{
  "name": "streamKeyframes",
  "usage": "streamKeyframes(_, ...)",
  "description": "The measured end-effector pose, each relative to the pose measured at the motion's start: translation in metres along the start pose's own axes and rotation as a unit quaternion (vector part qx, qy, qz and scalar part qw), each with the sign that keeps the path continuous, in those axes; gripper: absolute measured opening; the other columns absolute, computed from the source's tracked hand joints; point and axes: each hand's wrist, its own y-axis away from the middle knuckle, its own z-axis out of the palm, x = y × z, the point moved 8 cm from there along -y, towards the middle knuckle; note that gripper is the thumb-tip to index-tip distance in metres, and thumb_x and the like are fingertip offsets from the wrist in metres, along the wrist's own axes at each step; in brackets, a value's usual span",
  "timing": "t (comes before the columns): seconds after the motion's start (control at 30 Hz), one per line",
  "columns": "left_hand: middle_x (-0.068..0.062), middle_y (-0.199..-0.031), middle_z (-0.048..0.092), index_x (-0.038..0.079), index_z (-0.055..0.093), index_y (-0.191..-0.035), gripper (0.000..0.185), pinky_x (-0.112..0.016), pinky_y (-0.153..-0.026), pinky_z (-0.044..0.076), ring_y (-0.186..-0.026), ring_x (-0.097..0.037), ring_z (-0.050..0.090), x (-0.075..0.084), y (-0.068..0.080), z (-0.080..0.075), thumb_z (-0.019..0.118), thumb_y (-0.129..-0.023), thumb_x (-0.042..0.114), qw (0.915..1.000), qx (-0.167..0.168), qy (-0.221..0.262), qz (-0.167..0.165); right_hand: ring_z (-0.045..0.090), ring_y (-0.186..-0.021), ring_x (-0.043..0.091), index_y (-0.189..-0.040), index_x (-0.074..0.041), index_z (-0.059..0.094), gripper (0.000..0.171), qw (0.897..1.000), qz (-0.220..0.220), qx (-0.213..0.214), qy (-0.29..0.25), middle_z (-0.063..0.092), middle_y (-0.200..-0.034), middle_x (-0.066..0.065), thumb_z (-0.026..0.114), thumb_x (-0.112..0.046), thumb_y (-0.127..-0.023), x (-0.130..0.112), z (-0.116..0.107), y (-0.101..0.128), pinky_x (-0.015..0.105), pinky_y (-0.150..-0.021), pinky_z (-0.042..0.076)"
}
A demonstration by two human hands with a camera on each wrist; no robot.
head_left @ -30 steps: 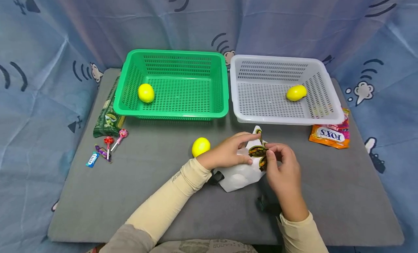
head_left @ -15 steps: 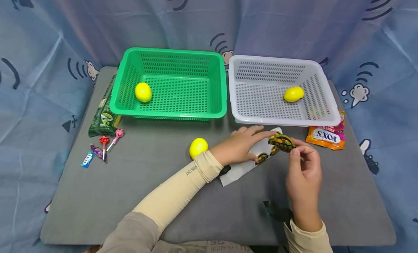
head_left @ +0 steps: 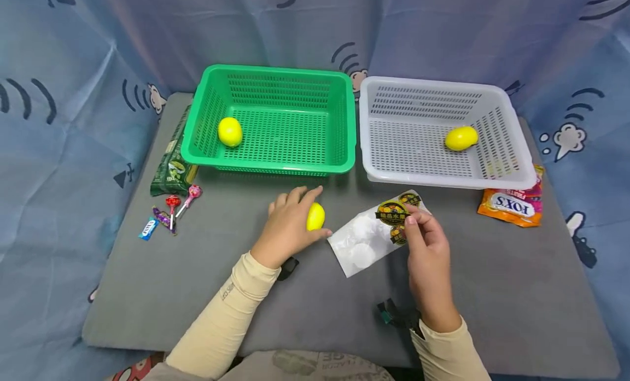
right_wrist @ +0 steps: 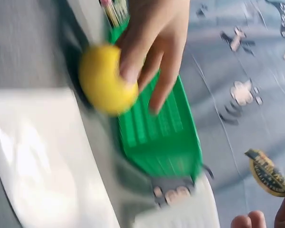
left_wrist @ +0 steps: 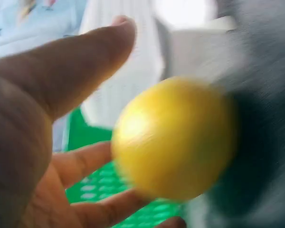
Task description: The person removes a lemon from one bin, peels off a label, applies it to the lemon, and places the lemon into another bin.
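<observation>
My left hand (head_left: 287, 225) reaches round a yellow lemon (head_left: 315, 217) lying on the grey table, its thumb and fingers spread apart. In the left wrist view the lemon (left_wrist: 175, 140) sits between the extended thumb and the fingers. My right hand (head_left: 430, 266) pinches a black and gold oval sticker (head_left: 392, 212) by its edge between thumb and fingertips. In the right wrist view the sticker (right_wrist: 268, 175) stands out from the fingers. Below the sticker, a white sticker sheet (head_left: 361, 241) lies flat, with more such labels at its far end.
Behind the hands stand a green basket (head_left: 285, 169) and a white basket (head_left: 448, 181), each with one lemon inside. A green snack bag (head_left: 173, 170), lollipops (head_left: 173, 201) and small wrapped candies (head_left: 149, 228) lie left. An orange candy bag (head_left: 512, 203) lies right.
The right hand has drawn a sticker off the sheet, first right, then back left. The left hand has let go of the sheet and moved left to the lemon. The sheet now lies flat.
</observation>
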Motion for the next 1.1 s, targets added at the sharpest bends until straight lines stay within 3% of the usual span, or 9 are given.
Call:
streamKeyframes(0.13,-0.017,-0.143,0.057,0.018,0.057,-0.154,0.075,-0.052,-0.095,0.049,-0.121,-0.04,0.053,-0.01,0.003,0.018,0.089,-0.087,0.028,0.9996,-0.014,0.022,-0.008,0.059,-0.117,0.018,-0.092,-0.002,0.059,0.015,0.999,-0.011,-0.041,-0.018,0.065,-0.129,0.001,0.057,-0.003,-0.108,0.004,0.027,0.003,0.028,-0.093,0.049)
streamKeyframes(0.3,-0.014,-0.132,0.061,0.019,0.066,-0.142,0.064,-0.047,-0.091,0.053,-0.114,-0.035,0.059,-0.021,0.003,0.018,0.091,-0.083,0.011,0.99,0.043,0.132,-0.022,0.06,-0.113,0.017,-0.09,-0.007,0.06,0.019,0.996,0.004,-0.062,-0.069,0.068,-0.124,0.001,0.055,-0.003,-0.108,0.007,0.05,0.009,0.03,-0.093,0.049)
streamKeyframes(0.37,-0.013,-0.136,0.059,0.015,0.064,-0.142,0.065,-0.045,-0.093,0.054,-0.112,-0.034,0.062,-0.022,0.001,0.015,0.089,-0.084,0.004,0.9641,0.064,0.257,-0.019,0.06,-0.112,0.017,-0.091,-0.008,0.06,0.019,0.994,0.015,-0.066,-0.091,0.068,-0.124,0.002,0.053,-0.004,-0.108,0.007,0.056,0.011,0.029,-0.092,0.05)
streamKeyframes(0.5,-0.017,-0.146,0.053,0.002,0.052,-0.148,0.072,-0.043,-0.096,0.057,-0.118,-0.034,0.062,-0.012,-0.001,0.01,0.084,-0.084,-0.009,0.87,0.074,0.487,0.032,0.059,-0.113,0.018,-0.093,-0.007,0.061,0.018,0.99,0.03,-0.081,-0.114,0.067,-0.125,0.004,0.053,-0.006,-0.109,0.005,0.069,0.012,0.028,-0.091,0.05)
streamKeyframes(0.57,-0.019,-0.15,0.05,-0.001,0.046,-0.151,0.077,-0.04,-0.097,0.057,-0.124,-0.033,0.06,-0.003,0.0,0.008,0.082,-0.083,-0.014,0.8401,0.06,0.536,0.06,0.058,-0.116,0.019,-0.094,-0.007,0.061,0.017,0.989,0.031,-0.09,-0.114,0.067,-0.126,0.004,0.054,-0.008,-0.109,0.003,0.074,0.013,0.028,-0.091,0.05)
streamKeyframes(0.7,-0.017,-0.153,0.047,-0.001,0.042,-0.154,0.085,-0.032,-0.095,0.057,-0.127,-0.027,0.057,0.008,0.004,0.009,0.083,-0.081,-0.017,0.8154,0.03,0.57,0.094,0.054,-0.119,0.022,-0.095,-0.005,0.061,0.016,0.99,0.033,-0.1,-0.094,0.067,-0.128,0.005,0.054,-0.009,-0.11,0.003,0.08,0.015,0.031,-0.092,0.05)
streamKeyframes(0.87,-0.021,-0.151,0.047,-0.005,0.041,-0.154,0.08,-0.028,-0.092,0.057,-0.123,-0.024,0.057,0.012,0.006,0.009,0.084,-0.094,0.026,0.7888,0.025,0.602,0.12,0.057,-0.116,0.021,-0.098,-0.004,0.064,0.016,0.991,0.039,-0.099,-0.076,0.067,-0.128,0.005,0.055,-0.01,-0.11,0.008,0.082,0.016,0.03,-0.091,0.05)
streamKeyframes(0.97,-0.024,-0.148,0.048,-0.008,0.041,-0.152,0.086,-0.028,-0.094,0.056,-0.122,-0.023,0.057,0.012,0.006,0.009,0.08,-0.095,0.044,0.782,0.042,0.608,0.129,0.058,-0.115,0.019,-0.099,-0.005,0.066,0.016,0.992,0.039,-0.099,-0.073,0.067,-0.126,0.004,0.055,-0.01,-0.11,0.01,0.083,0.016,0.031,-0.091,0.049)
streamKeyframes(1.1,-0.031,-0.15,0.045,-0.011,0.043,-0.147,0.068,-0.029,-0.098,0.055,-0.126,-0.023,0.057,0.011,0.006,0.006,0.076,-0.102,0.027,0.7787,0.072,0.606,0.145,0.058,-0.116,0.018,-0.1,-0.004,0.067,0.016,0.992,0.04,-0.095,-0.067,0.067,-0.127,0.004,0.055,-0.009,-0.109,0.01,0.084,0.015,0.031,-0.092,0.048)
